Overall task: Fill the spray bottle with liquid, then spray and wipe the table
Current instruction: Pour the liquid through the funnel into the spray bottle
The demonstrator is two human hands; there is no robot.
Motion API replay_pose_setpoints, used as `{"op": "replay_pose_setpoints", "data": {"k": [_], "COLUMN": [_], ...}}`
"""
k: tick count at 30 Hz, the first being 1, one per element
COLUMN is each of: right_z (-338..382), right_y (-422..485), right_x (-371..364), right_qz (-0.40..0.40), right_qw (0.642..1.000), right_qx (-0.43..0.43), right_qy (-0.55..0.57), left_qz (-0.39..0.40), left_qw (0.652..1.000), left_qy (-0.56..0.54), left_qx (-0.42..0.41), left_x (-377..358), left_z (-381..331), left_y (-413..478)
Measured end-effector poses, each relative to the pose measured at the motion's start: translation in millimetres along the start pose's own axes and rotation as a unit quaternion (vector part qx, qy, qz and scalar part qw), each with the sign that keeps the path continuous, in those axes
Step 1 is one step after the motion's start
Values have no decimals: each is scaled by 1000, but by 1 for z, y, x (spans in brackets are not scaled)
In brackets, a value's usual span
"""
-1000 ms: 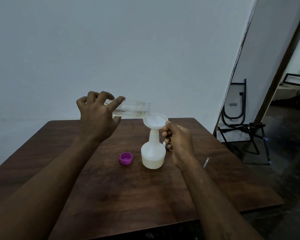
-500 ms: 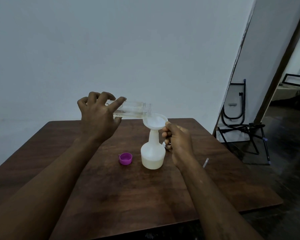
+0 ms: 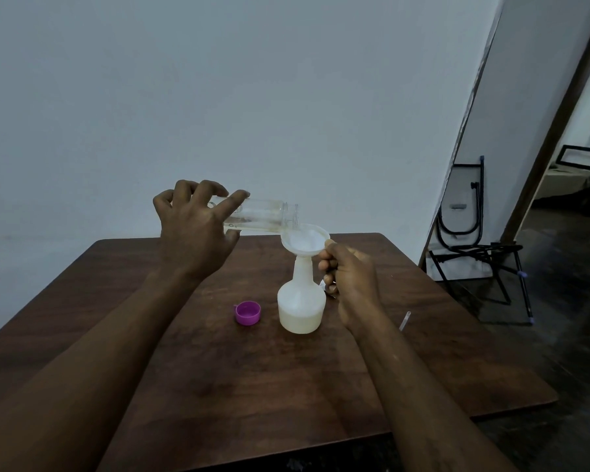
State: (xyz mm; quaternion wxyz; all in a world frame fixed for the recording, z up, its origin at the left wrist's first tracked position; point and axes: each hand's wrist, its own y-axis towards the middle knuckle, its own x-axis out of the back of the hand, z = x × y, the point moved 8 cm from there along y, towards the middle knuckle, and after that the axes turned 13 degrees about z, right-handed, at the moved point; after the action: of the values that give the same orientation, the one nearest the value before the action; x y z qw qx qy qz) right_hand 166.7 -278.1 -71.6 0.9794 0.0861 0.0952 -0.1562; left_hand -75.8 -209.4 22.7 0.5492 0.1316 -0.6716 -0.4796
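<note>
A white spray bottle [image 3: 300,301] without its spray head stands on the brown table [image 3: 252,386], with pale liquid in its lower part. A white funnel [image 3: 305,240] sits in its neck. My right hand [image 3: 349,281] pinches the funnel's rim at the right side. My left hand [image 3: 193,233] grips a clear bottle [image 3: 263,216], tipped almost level, its mouth over the funnel. A little clear liquid lies along the tipped bottle's lower side.
A purple cap [image 3: 248,312] lies open side up on the table left of the spray bottle. A thin clear tube [image 3: 404,320] lies to the right of my right wrist. A folded black metal stand [image 3: 481,247] leans against the wall at the right.
The clear bottle has tipped slightly more toward level over the funnel. Both hands keep their holds and the spray bottle stays in place.
</note>
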Motion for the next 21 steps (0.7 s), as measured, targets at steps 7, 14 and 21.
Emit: {"op": "replay_pose_setpoints", "data": {"k": [7,14,21], "right_z": [1,1,1], "right_y": [0,-1,-1], "right_x": [-1,-1,-1], "right_qz": [0,2,1], "right_qw": [1000,1000,1000], "right_qx": [4,4,3], "right_qy": [4,4,-2], "left_qz": [-3,2,1], "left_qw": [1000,1000,1000], "left_qy": [2,1,2], "left_qx": [0,5,5], "left_x": [2,3,5], "left_z": [-1,-2,-2], "left_y": [1,-1,1]}}
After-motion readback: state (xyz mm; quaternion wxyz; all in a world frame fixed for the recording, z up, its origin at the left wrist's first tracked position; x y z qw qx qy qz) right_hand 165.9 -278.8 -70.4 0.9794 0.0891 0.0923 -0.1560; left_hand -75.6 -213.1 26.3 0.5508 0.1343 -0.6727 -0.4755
